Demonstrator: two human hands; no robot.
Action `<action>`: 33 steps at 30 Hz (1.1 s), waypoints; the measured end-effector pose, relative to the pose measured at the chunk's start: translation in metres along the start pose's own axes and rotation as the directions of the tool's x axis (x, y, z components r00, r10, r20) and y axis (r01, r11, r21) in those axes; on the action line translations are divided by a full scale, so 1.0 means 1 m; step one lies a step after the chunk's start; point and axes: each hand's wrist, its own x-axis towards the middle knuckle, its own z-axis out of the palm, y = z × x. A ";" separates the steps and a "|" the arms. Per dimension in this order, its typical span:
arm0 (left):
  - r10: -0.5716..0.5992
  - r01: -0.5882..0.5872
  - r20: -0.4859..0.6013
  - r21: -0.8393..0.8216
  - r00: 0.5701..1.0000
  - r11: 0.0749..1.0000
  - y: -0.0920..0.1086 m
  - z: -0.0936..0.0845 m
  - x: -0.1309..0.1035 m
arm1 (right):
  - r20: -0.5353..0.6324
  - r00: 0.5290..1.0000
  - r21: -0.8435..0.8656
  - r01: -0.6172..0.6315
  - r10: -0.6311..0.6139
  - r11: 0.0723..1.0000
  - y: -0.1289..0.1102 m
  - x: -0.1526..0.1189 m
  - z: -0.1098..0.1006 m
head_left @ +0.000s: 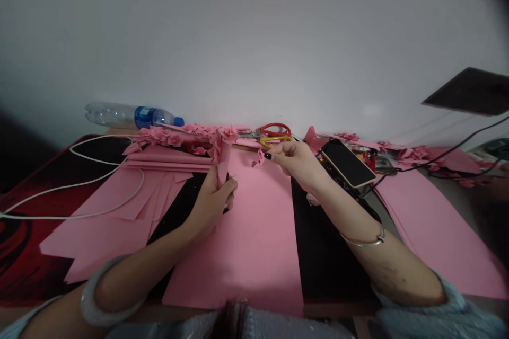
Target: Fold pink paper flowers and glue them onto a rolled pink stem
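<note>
My left hand (217,196) is wrapped round a rolled pink paper cone (224,161), held upright, with ruffled pink paper pieces around its top. To its right, my right hand (288,159) pinches a small curled pink paper piece (260,159) between thumb and fingers, apart from the cone. Both hands are over a large pink sheet (258,243) on the table. Just behind my right hand lie scissors (275,135) with red and yellow handles.
Pink sheets (115,217) and rolled paper (167,159) lie left, under a white cable (67,217). A clear bottle (119,115) rests by the wall. A phone (348,163), a black cable (457,143) and more pink sheets (437,228) are right.
</note>
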 end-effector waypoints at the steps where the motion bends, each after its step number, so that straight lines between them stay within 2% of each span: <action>1: 0.008 -0.008 -0.005 0.018 1.000 1.000 -0.001 0.000 0.000 | 0.013 0.999 0.076 -0.035 0.035 0.997 0.002 -0.005 -0.002; 4: 0.038 -0.036 -0.038 0.052 0.999 0.998 -0.003 0.001 0.000 | 0.062 0.994 0.215 -0.105 0.094 0.971 0.010 -0.020 -0.003; 8: -0.003 0.004 -0.061 0.018 0.998 1.000 0.000 0.003 -0.001 | 0.088 0.983 0.287 -0.179 0.160 0.941 0.018 -0.038 0.007; 12: -0.037 0.037 0.006 -0.003 0.999 0.999 0.003 0.006 -0.004 | 0.142 0.963 0.332 -0.266 0.231 0.905 0.026 -0.051 0.019; 16: -0.106 0.109 0.064 -0.040 0.992 0.993 0.003 0.009 -0.007 | 0.184 0.954 0.364 -0.292 0.239 0.885 0.034 -0.055 0.025; 19: -0.107 0.113 0.093 -0.069 0.990 0.991 0.002 0.011 -0.007 | 0.205 0.946 0.387 -0.313 0.250 0.867 0.036 -0.055 0.026; 27: -0.111 0.121 0.110 -0.083 0.988 0.989 -0.003 0.006 -0.003 | 0.228 0.950 0.548 -0.306 0.213 0.778 0.028 -0.056 0.012; 33: -0.102 0.105 0.114 -0.027 0.988 0.994 -0.005 0.005 -0.003 | 0.135 0.985 0.548 -0.162 0.105 0.821 0.013 -0.058 -0.012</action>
